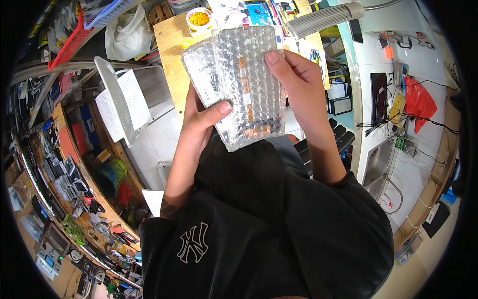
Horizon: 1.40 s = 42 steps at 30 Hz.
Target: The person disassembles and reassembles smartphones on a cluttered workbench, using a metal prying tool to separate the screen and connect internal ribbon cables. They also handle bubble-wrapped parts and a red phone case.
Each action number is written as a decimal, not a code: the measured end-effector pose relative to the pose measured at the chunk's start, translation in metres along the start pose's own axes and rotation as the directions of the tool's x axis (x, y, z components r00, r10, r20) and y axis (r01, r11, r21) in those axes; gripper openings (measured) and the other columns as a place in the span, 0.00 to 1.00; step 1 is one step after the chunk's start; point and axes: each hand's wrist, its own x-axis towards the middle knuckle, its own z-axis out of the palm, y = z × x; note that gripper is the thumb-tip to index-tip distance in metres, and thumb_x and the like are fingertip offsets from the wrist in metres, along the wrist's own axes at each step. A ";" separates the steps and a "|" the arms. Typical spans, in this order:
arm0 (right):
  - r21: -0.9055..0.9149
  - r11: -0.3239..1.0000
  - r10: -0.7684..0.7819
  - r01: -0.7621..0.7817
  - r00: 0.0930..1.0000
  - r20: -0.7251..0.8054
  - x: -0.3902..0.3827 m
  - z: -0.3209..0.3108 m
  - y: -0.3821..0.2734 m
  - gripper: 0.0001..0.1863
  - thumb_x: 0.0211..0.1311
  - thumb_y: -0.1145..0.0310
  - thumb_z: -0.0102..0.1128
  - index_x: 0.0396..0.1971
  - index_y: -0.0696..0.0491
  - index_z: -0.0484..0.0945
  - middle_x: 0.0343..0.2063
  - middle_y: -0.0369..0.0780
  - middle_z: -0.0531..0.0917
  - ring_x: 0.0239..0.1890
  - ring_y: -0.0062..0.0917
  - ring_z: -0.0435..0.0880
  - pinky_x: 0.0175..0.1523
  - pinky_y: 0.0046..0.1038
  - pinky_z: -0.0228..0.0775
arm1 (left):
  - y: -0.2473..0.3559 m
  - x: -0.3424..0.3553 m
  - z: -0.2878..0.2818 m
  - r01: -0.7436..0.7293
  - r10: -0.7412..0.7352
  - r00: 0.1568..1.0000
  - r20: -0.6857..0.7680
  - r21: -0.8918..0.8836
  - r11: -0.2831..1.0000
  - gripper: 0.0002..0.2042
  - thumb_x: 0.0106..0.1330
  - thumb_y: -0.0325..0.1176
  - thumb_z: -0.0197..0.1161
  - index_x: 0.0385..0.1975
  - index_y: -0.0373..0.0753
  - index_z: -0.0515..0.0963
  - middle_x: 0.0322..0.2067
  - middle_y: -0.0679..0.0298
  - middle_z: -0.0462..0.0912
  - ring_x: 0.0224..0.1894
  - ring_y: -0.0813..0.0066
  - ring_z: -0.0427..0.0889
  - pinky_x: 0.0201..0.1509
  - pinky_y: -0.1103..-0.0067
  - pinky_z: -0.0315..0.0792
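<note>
Over my lap, near the table's front edge, I hold a flat bubble-wrap packet [249, 79] in both hands. Through the clear bubbles show a dark flat part, a column of orange-brown and white patches, and a copper-coloured strip near the lower end. The wrap forms two overlapping layers; whether they are one packet or two I cannot tell. My left hand [201, 117] grips the left side, thumb pressed on the front. On the right edge, my right hand [301, 79] pinches the packet with its thumb in front. The other fingers of both hands are partly hidden behind it.
Beyond the packet stands a wooden table [172, 50] with a tub of yellow-orange bits [199, 20], a blue item [259, 13] and a grey ribbed lamp head [323, 21]. White perforated panels [127, 102] stand at left, beside crowded shelves. A counter with cables [393, 124] lies right.
</note>
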 end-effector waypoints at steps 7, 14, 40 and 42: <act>0.006 0.999 0.041 -0.042 0.996 0.073 0.000 -0.001 -0.002 0.16 0.71 0.59 0.67 0.38 0.60 0.83 0.27 0.30 0.84 0.28 0.08 0.77 0.33 0.15 0.67 | -0.001 -0.001 -0.005 0.010 -0.010 1.000 -0.007 0.016 1.000 0.51 0.51 0.38 0.78 0.73 0.30 0.53 0.63 0.49 0.72 0.65 0.59 0.74 0.70 0.66 0.68; 0.031 0.994 0.101 -0.104 0.991 0.083 -0.007 0.002 -0.007 0.24 0.62 0.64 0.74 0.55 0.58 0.78 0.42 0.38 0.88 0.42 0.20 0.86 0.51 0.25 0.77 | 0.000 -0.005 -0.011 0.075 -0.058 0.994 0.094 -0.185 0.980 0.53 0.55 0.39 0.75 0.78 0.33 0.47 0.68 0.51 0.68 0.69 0.60 0.71 0.73 0.66 0.64; 0.502 0.738 0.356 -0.451 0.892 0.279 -0.036 -0.059 0.027 0.30 0.58 0.76 0.73 0.61 0.62 0.73 0.47 0.43 0.86 0.46 0.26 0.87 0.54 0.31 0.80 | -0.004 0.002 -0.004 -0.078 0.080 0.996 -0.043 0.036 0.996 0.43 0.59 0.36 0.76 0.71 0.29 0.58 0.60 0.52 0.76 0.61 0.62 0.78 0.67 0.68 0.72; 0.512 0.706 0.350 -0.489 0.870 0.347 -0.037 -0.053 0.032 0.30 0.57 0.76 0.73 0.60 0.62 0.74 0.47 0.44 0.86 0.46 0.26 0.87 0.53 0.31 0.80 | -0.006 0.002 -0.004 -0.101 0.104 0.994 -0.040 0.079 0.992 0.44 0.59 0.34 0.76 0.72 0.32 0.57 0.62 0.53 0.75 0.63 0.65 0.76 0.69 0.69 0.69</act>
